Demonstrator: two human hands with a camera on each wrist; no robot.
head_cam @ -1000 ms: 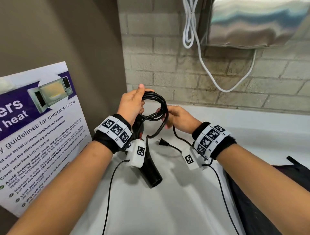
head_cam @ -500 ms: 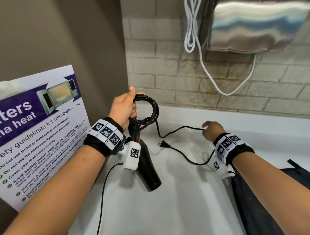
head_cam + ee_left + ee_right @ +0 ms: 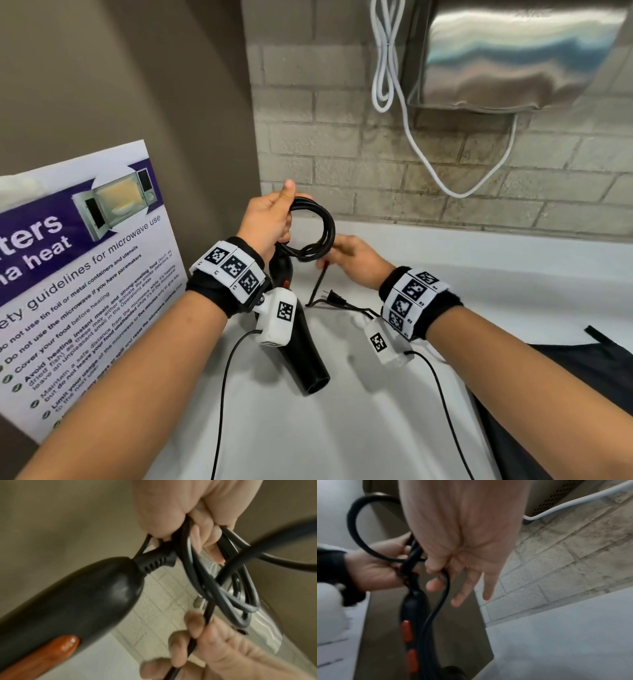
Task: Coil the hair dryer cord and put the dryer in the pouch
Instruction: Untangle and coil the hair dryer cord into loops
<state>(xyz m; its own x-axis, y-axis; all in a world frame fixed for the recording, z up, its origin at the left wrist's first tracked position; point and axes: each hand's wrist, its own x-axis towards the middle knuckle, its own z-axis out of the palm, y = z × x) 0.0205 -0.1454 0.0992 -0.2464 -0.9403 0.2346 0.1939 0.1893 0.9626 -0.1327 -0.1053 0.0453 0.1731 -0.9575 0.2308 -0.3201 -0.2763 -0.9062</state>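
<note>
**Coil's nearly there, but the loose tail could undo it**

The cord [image 3: 310, 236] sits as a few black loops gripped in the left hand [image 3: 265, 222] above the counter's [image 3: 342, 428] back left corner, dryer [image 3: 301, 346] dangling below. Right hand [image 3: 356, 262] pinches the loose tail, plug [image 3: 334, 297] on the counter. If the left grip slackens, loops could spring apart; the plug might snag too

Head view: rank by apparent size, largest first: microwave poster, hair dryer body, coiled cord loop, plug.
1. microwave poster, largest by far, though nearer the camera
2. hair dryer body, partly hidden behind the left wrist camera
3. coiled cord loop, close to the dryer in extent; ranking unsure
4. plug, smallest
</note>
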